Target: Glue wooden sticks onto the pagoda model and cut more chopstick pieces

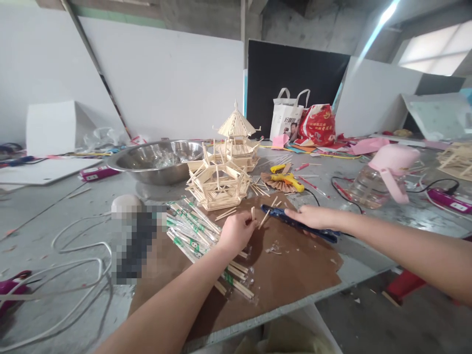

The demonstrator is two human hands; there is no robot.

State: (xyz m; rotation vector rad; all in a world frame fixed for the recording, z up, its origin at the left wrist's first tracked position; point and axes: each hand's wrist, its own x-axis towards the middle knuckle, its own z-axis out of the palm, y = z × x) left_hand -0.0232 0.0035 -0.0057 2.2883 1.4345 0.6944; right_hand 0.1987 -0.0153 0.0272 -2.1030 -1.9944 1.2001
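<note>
My left hand (238, 230) is closed, pinching a short piece of chopstick (253, 213) that points upward from the fingertips. My right hand (308, 219) grips a long dark-blue hand cutter (282, 214); its jaw end reaches left, close to loose cut sticks (266, 219). Under my left wrist and beside it lie several paper-and-plastic-wrapped chopsticks (195, 231). Just beyond the hands stands a small open frame (217, 184) built from sticks, with a pagoda-like stick model (236, 125) with a pointed roof behind it. Brown board (295, 265) lies beneath the work.
A steel basin (158, 169) holds clear wrappers at back left. Yellow glue guns (285, 181) rest beyond the cutter. On the right is a pink-lidded jug (383, 174) near a purple power strip (448, 200). A white cable (99, 265) loops at left. Bags (289, 118) stand behind.
</note>
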